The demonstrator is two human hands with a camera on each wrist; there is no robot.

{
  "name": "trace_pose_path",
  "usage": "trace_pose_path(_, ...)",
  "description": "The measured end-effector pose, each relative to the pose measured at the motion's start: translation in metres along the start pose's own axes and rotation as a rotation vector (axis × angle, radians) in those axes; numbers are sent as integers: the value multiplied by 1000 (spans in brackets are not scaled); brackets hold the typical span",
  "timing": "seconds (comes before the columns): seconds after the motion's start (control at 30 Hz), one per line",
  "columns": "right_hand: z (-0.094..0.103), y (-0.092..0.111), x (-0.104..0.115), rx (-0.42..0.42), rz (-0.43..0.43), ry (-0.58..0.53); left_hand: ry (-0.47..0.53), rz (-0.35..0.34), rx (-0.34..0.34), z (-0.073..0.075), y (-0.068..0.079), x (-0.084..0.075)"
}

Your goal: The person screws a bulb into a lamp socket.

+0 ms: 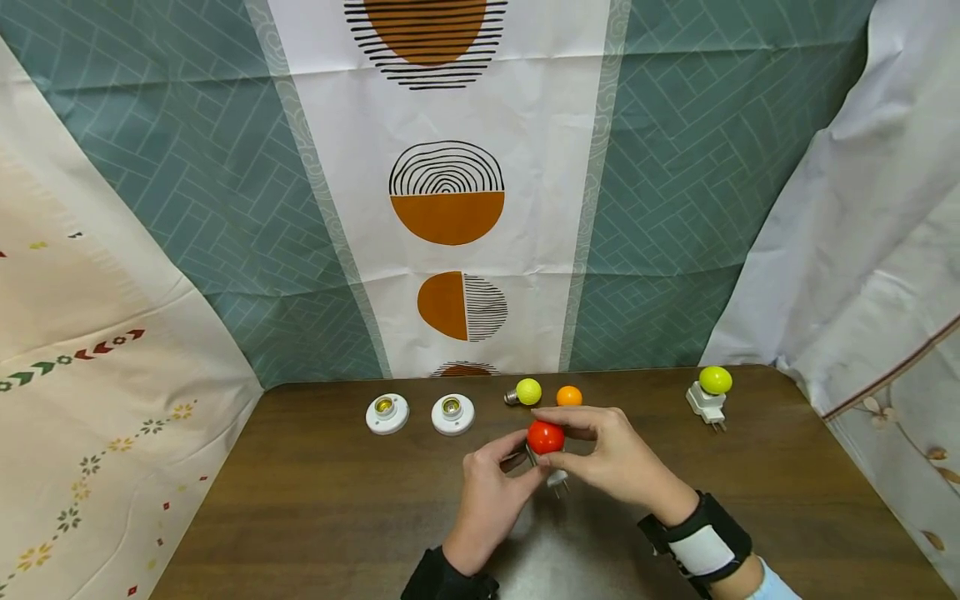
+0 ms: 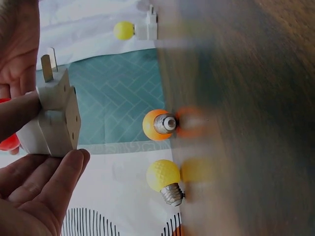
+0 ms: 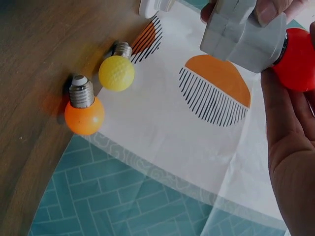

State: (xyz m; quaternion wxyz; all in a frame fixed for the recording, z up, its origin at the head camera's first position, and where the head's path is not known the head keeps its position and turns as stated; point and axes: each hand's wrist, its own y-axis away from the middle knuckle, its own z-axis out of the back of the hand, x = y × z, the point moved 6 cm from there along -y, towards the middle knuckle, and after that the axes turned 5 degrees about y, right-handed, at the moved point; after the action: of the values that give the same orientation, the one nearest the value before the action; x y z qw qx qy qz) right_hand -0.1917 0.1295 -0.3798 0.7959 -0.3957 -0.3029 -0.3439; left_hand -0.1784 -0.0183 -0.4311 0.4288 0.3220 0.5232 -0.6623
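L hand (image 1: pixel 489 500) fingers clamped on blocky white plastic plug adapter (image 2: pixel 59 132), flat metal prongs (image 2: pixel 47 68) exposed; R hand (image 1: pixel 611 458) pinches glossy red round bulb (image 1: pixel 545 437) at adapter's mouth, both over brown wood-grain table (image 1: pixel 337 517). Nr far edge: smooth orange bulb (image 1: pixel 569 396), dimpled yellow bulb (image 1: pixel 528 392); dimples + orange's threaded metal base (image 3: pixel 81 94) show in wrist views, not head.

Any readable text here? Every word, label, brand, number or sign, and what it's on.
None readable in any view.
Held white plastic plug-in bulb holder: no lettering legible.
Glossy red round bulb: none seen.
Two round white lamp sockets: too small to tell.
Teal-and-white hanging cloth: printed shapes and lines, no lettering seen.
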Motion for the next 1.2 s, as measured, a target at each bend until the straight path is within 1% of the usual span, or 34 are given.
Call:
trace_pose_path(0.1,1,0,3,-31,-5,-11,8,-11,-9,1,0,-1)
trace_pose_path(0.2,3,-1,13,-64,-11,-18,10,-20,-17,1,0,-1)
trace_pose_path(0.33,6,-2,29,-100,-27,-9,2,-15,-13,1,1,-1)
trace_pose_path(0.4,6,-2,31,-116,-35,0,1,-12,-8,0,1,0)
trace_pose_path(0.47,5,-1,28,-130,-45,12,3,-13,-5,0,1,0)
trace_pose_path(0.6,3,1,11,-153,-61,28,1,-9,-9,0,1,-1)
trace_pose_path(0.73,1,1,0,-158,-42,53,-23,1,-7,0,0,-1)
trace_pose_path(0.83,0,0,-1,-150,-23,79,-32,9,2,1,0,-1)
trace_pose_path(1.0,1,-1,0,-151,-11,95,-3,28,14,1,-1,0)
trace_pose_path(1.1,1,-1,0,-156,-16,94,35,52,43,1,-2,2)
trace_pose_path(1.2,2,0,-1,-150,-27,92,69,77,86,0,-2,1)
